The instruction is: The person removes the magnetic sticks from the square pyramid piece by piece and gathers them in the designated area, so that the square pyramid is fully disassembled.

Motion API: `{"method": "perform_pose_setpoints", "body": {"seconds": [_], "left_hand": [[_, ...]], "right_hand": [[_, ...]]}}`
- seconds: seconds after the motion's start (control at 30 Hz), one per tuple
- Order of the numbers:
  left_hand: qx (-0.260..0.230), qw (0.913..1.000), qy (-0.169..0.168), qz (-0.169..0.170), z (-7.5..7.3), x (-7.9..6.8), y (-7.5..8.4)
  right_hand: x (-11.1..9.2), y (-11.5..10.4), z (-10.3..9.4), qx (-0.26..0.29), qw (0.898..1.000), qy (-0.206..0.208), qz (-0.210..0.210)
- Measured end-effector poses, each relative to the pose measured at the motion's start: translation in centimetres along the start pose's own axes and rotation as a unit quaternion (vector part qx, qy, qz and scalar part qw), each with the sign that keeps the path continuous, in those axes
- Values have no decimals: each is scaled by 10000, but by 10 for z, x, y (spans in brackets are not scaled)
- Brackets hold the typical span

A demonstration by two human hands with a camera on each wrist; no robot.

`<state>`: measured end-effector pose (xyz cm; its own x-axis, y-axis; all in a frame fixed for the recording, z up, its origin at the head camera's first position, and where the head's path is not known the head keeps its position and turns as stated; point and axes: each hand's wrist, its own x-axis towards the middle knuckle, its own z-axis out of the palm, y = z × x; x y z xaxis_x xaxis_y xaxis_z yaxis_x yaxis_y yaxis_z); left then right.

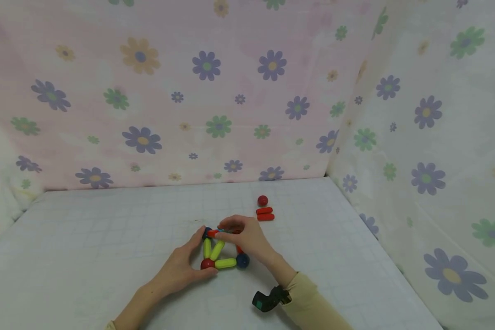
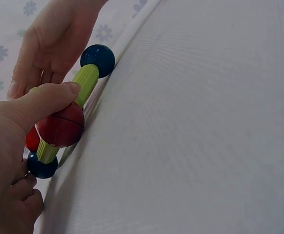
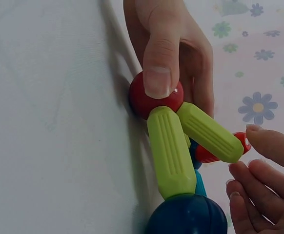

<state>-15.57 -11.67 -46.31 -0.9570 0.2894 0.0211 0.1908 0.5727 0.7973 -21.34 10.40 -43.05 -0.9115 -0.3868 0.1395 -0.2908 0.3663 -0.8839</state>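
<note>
Yellow-green rods, red rods and balls are joined into a small magnetic building-toy frame on the table. My left hand (image 1: 181, 268) grips its left side, the thumb on a red ball (image 3: 152, 100) and the fingers around a dark blue ball (image 2: 43, 165). Another dark blue ball (image 1: 242, 261) forms the near right corner. One yellow-green rod (image 3: 213, 131) slants up from the red ball. At its raised end my right hand (image 1: 247, 236) pinches a red rod (image 3: 243, 141) between thumb and fingertips. Partly hidden behind the frame is a light blue rod (image 3: 199, 183).
A loose red ball (image 1: 262, 200) and two loose red rods (image 1: 266, 217) lie beyond my right hand. The white-covered table (image 1: 107, 238) meets flowered cloth walls (image 1: 247, 151) at the back and sides. A black wrist camera (image 1: 268, 299) sits by the right sleeve.
</note>
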Motion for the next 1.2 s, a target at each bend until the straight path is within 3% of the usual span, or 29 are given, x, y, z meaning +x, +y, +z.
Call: {"method": "perform_pose_setpoints", "body": {"seconds": [1.2], "left_hand": [[52, 9999, 0, -107, 0, 0, 2]], "right_hand": [[-2, 5, 3, -205, 9994, 279, -86]]}}
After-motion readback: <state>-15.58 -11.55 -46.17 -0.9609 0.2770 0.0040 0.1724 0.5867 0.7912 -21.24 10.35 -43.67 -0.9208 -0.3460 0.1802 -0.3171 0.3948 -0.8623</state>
